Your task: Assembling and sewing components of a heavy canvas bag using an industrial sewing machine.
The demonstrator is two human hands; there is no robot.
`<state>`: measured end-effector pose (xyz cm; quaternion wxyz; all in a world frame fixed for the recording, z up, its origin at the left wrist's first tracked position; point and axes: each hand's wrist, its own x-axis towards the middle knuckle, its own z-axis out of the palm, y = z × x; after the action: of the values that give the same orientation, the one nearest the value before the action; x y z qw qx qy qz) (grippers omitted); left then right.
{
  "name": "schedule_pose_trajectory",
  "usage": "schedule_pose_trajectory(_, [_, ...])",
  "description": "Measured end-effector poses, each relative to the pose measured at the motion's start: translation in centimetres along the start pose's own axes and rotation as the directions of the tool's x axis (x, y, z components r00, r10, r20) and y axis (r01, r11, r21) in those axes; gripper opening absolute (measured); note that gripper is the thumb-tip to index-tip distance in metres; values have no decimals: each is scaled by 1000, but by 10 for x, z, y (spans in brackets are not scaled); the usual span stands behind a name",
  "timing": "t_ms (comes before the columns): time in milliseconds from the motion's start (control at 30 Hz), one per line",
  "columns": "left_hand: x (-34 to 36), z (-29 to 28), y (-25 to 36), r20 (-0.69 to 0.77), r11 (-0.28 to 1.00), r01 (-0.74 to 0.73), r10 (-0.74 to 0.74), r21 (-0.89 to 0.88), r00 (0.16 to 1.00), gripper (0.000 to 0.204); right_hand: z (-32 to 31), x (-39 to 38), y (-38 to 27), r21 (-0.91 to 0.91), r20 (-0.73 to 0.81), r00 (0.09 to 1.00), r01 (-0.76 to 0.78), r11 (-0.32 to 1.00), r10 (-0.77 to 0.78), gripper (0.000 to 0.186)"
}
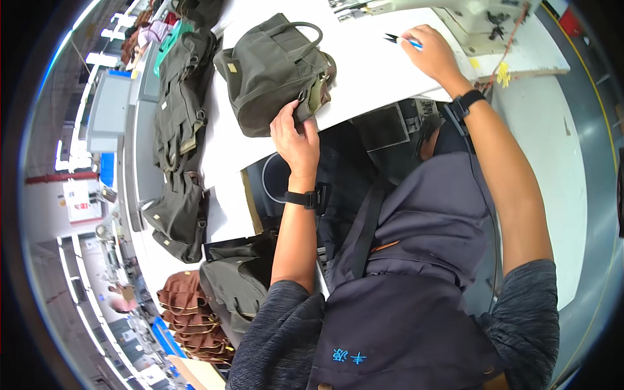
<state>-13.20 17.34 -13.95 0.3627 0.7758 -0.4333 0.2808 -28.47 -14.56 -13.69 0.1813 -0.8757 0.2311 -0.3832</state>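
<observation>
A dark olive-green fabric bag (270, 75) with a rounded top handle rests on the white tabletop (364, 71). My left hand (296, 140) pinches the bag's near right edge, close to a small dark metal ring and the paler lining. Farther right, over the table, my right hand (434, 57) is closed round a pair of thread snips (415, 45) with blue on the handle. The dark blades point left toward the bag, apart from it. My palm and fingers cover much of the snips.
A sewing machine (478, 26) stands at the far right, with yellow tags (503, 75) hanging nearby. More olive bags (179, 107) lie along the left. Reddish-brown bags (192, 309) are piled at the lower left beside another olive bag (237, 286).
</observation>
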Motion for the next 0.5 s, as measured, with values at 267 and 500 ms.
schedule_pose_trajectory(267, [-2,5,-3,-28,1000,11,-11,9,1000,40,3,-2,4,125,13,1000,-23,992,21,22])
schedule_pose_trajectory(500, [2,-4,-1,-43,997,64,-67,-53,997,40,-14,11,-33,-236,119,989,118,964,-92,24])
